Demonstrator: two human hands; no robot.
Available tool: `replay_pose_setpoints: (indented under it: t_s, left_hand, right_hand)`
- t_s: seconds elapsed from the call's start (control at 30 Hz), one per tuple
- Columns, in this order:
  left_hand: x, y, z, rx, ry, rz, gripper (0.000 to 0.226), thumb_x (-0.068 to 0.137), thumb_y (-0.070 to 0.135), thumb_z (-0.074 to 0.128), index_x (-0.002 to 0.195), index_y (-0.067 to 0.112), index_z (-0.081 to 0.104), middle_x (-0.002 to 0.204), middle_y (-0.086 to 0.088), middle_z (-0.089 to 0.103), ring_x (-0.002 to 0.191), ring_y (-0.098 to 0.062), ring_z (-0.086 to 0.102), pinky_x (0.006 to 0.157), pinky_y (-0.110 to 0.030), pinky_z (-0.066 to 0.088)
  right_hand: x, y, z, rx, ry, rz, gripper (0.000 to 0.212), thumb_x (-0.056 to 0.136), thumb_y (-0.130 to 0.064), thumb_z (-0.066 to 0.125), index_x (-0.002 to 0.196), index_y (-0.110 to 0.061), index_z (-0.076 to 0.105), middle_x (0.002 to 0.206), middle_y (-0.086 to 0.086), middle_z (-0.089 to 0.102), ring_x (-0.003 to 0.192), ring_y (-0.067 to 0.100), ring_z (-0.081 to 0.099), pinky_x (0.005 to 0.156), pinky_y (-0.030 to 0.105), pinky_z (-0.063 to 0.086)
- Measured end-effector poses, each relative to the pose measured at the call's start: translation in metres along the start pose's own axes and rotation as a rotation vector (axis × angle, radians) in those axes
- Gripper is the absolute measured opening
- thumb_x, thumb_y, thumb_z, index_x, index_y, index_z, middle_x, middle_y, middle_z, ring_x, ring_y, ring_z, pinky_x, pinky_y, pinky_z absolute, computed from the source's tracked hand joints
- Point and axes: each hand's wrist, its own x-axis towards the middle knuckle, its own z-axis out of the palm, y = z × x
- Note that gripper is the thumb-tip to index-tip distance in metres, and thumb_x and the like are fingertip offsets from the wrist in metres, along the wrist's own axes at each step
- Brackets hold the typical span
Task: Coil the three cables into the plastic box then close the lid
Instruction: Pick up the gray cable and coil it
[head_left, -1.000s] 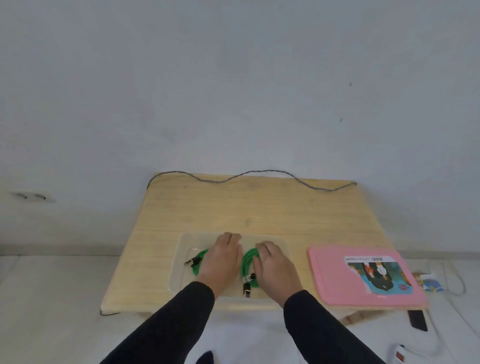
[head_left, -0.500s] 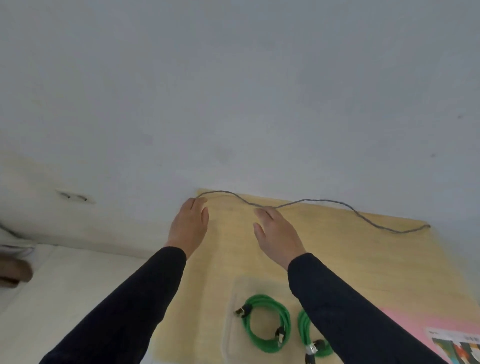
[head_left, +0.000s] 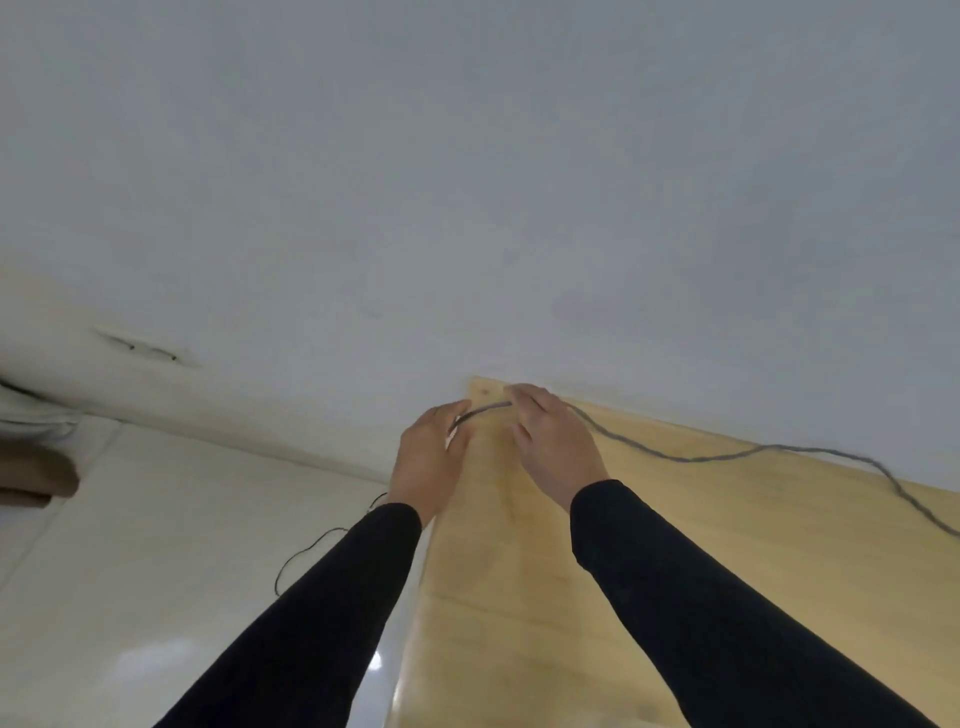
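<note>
A long grey cable (head_left: 727, 456) snakes along the far edge of the wooden table (head_left: 649, 597), next to the wall. Its left end is lifted at the table's far left corner. My left hand (head_left: 428, 462) pinches that end, and my right hand (head_left: 556, 447) grips the cable a short way along it. A short stretch of cable runs between the two hands. The plastic box, the two green cables and the pink lid are out of view.
A grey-white wall (head_left: 467, 182) rises directly behind the table. White floor tiles (head_left: 156, 545) lie to the left, with a thin dark cord (head_left: 322, 540) trailing on them beside the table's left edge.
My hands left the green coils in the box, reached to the far left corner and took hold of the grey cable's end. The view swung left and up.
</note>
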Motion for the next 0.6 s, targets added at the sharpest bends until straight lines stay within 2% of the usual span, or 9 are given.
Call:
replay_pose_setpoints:
  t_s: [0.1,0.17,0.27,0.33,0.4,0.5,0.53,0.6]
  left_hand:
    - [0.009,-0.006,0.006,-0.042,0.028,0.002,0.022,0.093,0.019,0.051,0.11,0.021,0.065,0.111,0.005,0.066,0.102,-0.006,0.058,0.086,-0.006,0.037]
    - [0.012,-0.007,0.004,-0.064,0.046,0.018,0.021,0.093,0.016,0.05,0.104,0.021,0.067,0.104,0.007,0.067,0.098,-0.004,0.059,0.081,-0.001,0.037]
    - [0.016,-0.003,-0.006,-0.067,0.067,0.093,0.023,0.093,0.011,0.047,0.099,0.022,0.067,0.099,0.007,0.064,0.093,0.003,0.056,0.079,0.0,0.036]
    - [0.017,0.004,-0.014,-0.061,0.099,0.165,0.023,0.094,0.01,0.047,0.099,0.022,0.066,0.096,0.007,0.062,0.09,0.008,0.054,0.078,-0.001,0.037]
    - [0.018,0.012,-0.021,-0.052,0.156,0.247,0.02,0.093,0.009,0.05,0.1,0.02,0.066,0.093,0.008,0.061,0.087,0.008,0.054,0.077,-0.004,0.038]
    - [0.018,0.032,-0.03,-0.09,0.205,0.294,0.017,0.093,0.012,0.052,0.1,0.02,0.065,0.091,0.005,0.062,0.085,0.001,0.056,0.073,-0.008,0.042]
    - [0.016,0.041,-0.032,-0.116,0.204,0.304,0.015,0.093,0.013,0.053,0.099,0.02,0.065,0.088,0.005,0.063,0.083,-0.003,0.059,0.071,-0.012,0.045]
    - [0.012,0.063,-0.035,-0.169,0.191,0.32,0.012,0.093,0.018,0.052,0.095,0.023,0.064,0.08,0.008,0.062,0.076,-0.013,0.062,0.068,-0.022,0.049]
  right_hand:
    - [0.01,0.002,0.011,0.002,0.017,-0.024,0.038,0.091,-0.009,0.049,0.129,-0.007,0.049,0.128,0.01,0.055,0.121,0.025,0.048,0.103,0.031,0.038]
    - [0.013,0.002,0.014,0.015,0.046,-0.026,0.034,0.09,-0.006,0.051,0.124,-0.007,0.055,0.109,0.013,0.062,0.106,0.029,0.055,0.093,0.037,0.046]
    - [0.013,-0.001,0.009,0.117,0.104,-0.014,0.031,0.091,-0.004,0.05,0.12,-0.01,0.06,0.086,0.005,0.052,0.084,0.022,0.052,0.074,0.027,0.043]
    - [0.012,-0.006,0.002,0.171,0.135,-0.028,0.03,0.092,-0.005,0.049,0.118,-0.013,0.061,0.082,0.001,0.048,0.076,0.016,0.048,0.07,0.021,0.037]
    - [0.011,-0.011,-0.008,0.243,0.202,-0.034,0.027,0.093,-0.007,0.048,0.114,-0.015,0.063,0.082,0.003,0.051,0.071,0.016,0.049,0.065,0.016,0.036]
    - [0.008,-0.02,-0.03,0.31,0.304,-0.04,0.025,0.093,-0.009,0.047,0.11,-0.015,0.065,0.081,0.004,0.056,0.067,0.008,0.051,0.065,0.007,0.038]
    - [0.007,-0.022,-0.04,0.32,0.335,-0.044,0.025,0.093,-0.009,0.048,0.109,-0.016,0.066,0.08,0.003,0.055,0.066,0.003,0.049,0.066,0.005,0.037]
    - [0.002,-0.025,-0.063,0.337,0.405,-0.048,0.024,0.093,-0.011,0.048,0.108,-0.016,0.066,0.079,0.001,0.055,0.065,0.004,0.049,0.066,0.005,0.037]
